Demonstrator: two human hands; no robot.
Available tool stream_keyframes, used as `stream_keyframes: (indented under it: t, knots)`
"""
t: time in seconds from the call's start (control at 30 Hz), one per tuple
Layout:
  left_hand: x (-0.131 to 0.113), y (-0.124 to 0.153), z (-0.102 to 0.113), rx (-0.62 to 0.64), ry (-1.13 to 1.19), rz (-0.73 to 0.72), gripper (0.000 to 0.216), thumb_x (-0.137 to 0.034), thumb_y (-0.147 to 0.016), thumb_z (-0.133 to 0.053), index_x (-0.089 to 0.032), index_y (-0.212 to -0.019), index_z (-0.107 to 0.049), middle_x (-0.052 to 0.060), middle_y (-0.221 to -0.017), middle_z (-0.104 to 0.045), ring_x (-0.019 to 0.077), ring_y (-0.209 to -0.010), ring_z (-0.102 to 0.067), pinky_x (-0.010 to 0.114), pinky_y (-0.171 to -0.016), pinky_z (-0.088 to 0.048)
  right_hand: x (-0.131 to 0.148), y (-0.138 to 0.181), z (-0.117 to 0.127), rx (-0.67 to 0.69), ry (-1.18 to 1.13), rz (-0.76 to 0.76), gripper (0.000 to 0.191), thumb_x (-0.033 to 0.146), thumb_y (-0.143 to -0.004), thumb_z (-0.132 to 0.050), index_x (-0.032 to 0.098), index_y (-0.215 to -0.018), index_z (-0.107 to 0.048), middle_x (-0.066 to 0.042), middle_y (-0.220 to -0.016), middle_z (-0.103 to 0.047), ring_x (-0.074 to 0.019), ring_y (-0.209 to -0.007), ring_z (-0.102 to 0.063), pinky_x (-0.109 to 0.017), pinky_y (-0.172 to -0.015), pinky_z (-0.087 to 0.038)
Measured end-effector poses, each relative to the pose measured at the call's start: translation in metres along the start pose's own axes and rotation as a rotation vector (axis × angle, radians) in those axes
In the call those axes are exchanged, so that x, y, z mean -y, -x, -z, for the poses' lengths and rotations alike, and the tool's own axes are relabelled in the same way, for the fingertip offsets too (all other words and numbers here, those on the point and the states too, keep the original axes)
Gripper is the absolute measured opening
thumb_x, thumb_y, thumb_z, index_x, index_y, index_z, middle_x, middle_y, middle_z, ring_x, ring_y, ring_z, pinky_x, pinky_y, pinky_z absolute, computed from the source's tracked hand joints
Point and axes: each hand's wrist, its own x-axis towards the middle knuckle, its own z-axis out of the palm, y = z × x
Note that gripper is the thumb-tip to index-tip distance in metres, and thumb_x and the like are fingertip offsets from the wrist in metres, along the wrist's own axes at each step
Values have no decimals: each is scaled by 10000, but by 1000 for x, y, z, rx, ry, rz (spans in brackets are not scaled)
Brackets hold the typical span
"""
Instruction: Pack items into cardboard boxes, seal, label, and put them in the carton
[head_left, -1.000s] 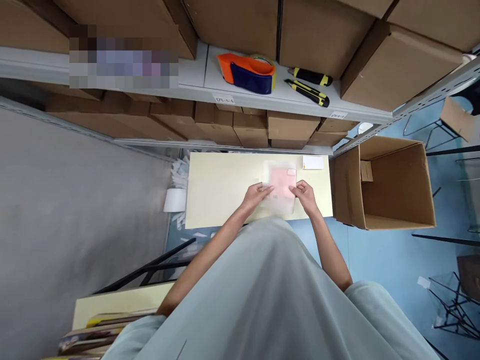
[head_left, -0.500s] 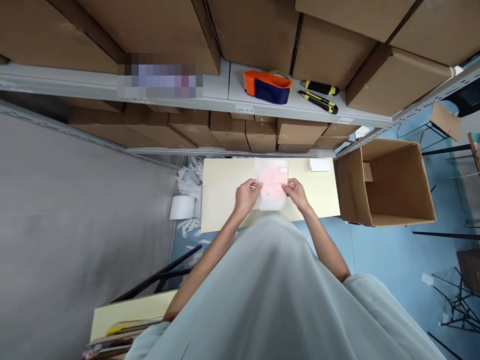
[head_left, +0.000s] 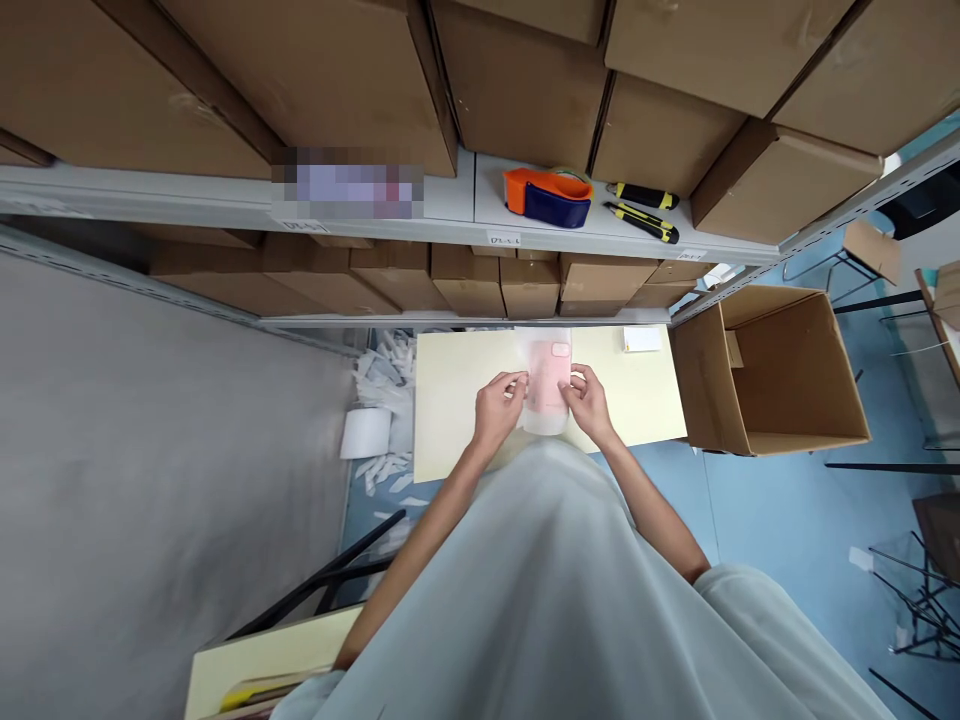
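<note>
Over the table: my two hands hold one clear packet with a pink phone case inside.
Packet: the clear packet (head_left: 545,385) sits above the pale yellow table (head_left: 457,400), near the table's middle and toward its near edge; the pink case shows through it, camera cutout toward the shelf side.
Left hand: my left hand (head_left: 496,403) is at the packet's left edge, fingers (head_left: 516,383) closed in a pinch on that edge.
Right hand: my right hand (head_left: 590,400) is at the packet's right edge, fingers (head_left: 574,381) pinching it likewise.
White card: a small white card (head_left: 642,340) lies on the table's far right corner, well apart from the packet.
Open carton: an open cardboard box (head_left: 780,375) stands just beside the table's right end.
Shelf: a grey shelf (head_left: 450,205) runs beyond the table's far edge, with an orange and blue tape dispenser (head_left: 547,193) and two yellow-black utility knives (head_left: 645,210) on it, among brown cartons.
Floor: a white paper roll (head_left: 365,432) and scattered white strips (head_left: 386,365) lie off the table's left end.
</note>
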Motion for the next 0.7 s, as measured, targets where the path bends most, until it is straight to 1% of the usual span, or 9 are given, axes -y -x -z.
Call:
stream_keyframes:
  t: [0.07, 0.13, 0.2, 0.27, 0.4, 0.5, 0.57, 0.63, 0.7]
  knots:
    - [5, -8, 6, 45, 164, 133, 485, -641, -867, -705, -204, -1069, -768, 79, -964, -777, 208, -723, -705, 343, -668, -564, 4, 0, 3, 30, -24, 8, 614, 689, -777, -822, 283, -1140, -537, -11, -901, -799, -183, -730, -700, -285, -662, -559]
    - [7, -14, 14, 127, 289, 210, 602, -668, -750, -822, -186, -1107, -769, 49, -842, -745, 173, -628, -640, 316, -602, -522, 7, -1, 7, 66, -41, 11, 628, 700, -769, -835, 279, -1137, -548, -12, -889, -800, -186, -733, -697, -287, -664, -554]
    - [6, -17, 21, 224, 376, 232, 625, -668, -701, -871, -177, -1078, -785, 27, -775, -712, 143, -603, -589, 294, -599, -503, 7, -4, 11, 93, -45, 5, 628, 699, -767, -844, 277, -1136, -559, -12, -892, -802, -188, -740, -697, -284, -660, -545]
    - [3, -18, 26, 279, 427, 232, 554, -660, -700, -878, -181, -965, -792, 34, -783, -713, 146, -657, -604, 284, -633, -515, 5, -7, 14, 100, -35, -5, 628, 698, -769, -842, 274, -1142, -568, -13, -894, -803, -192, -747, -701, -284, -657, -541]
    - [-2, -14, 25, 233, 424, 185, 439, -612, -719, -867, -203, -845, -770, 66, -924, -765, 191, -821, -669, 286, -693, -547, 0, -15, 16, 41, 82, -18, 645, 716, -766, -810, 259, -1168, -594, -32, -897, -789, -216, -776, -715, -305, -653, -554]
    - [-1, -11, 19, 144, 358, 147, 413, -594, -722, -864, -212, -837, -757, 46, -872, -753, 192, -797, -669, 300, -700, -557, 3, -15, 12, -134, 252, 118, 547, 663, -820, -769, 251, -1157, -644, -102, -1132, -782, -244, -974, -741, -358, -793, -605]
    - [-1, -10, 15, 87, 314, 115, 414, -593, -725, -858, -210, -841, -752, 38, -843, -742, 185, -748, -664, 304, -678, -558, 8, -13, 6, -185, 323, 203, 427, 608, -882, -727, 249, -1111, -686, -118, -1235, -764, -244, -1066, -736, -375, -890, -609]
    - [-2, -7, 11, 64, 275, 66, 405, -592, -748, -831, -208, -845, -752, 42, -877, -746, 178, -719, -667, 301, -646, -556, 14, -11, -1, -110, 329, 194, 378, 585, -897, -730, 244, -1060, -710, -96, -1141, -788, -231, -1009, -744, -354, -860, -611]
    - [-4, -5, 9, 65, 224, -3, 362, -568, -790, -787, -212, -845, -756, 43, -911, -745, 172, -725, -675, 294, -636, -561, 19, -12, -7, -15, 296, 149, 397, 591, -854, -787, 238, -1020, -714, -61, -995, -792, -217, -905, -743, -318, -776, -601]
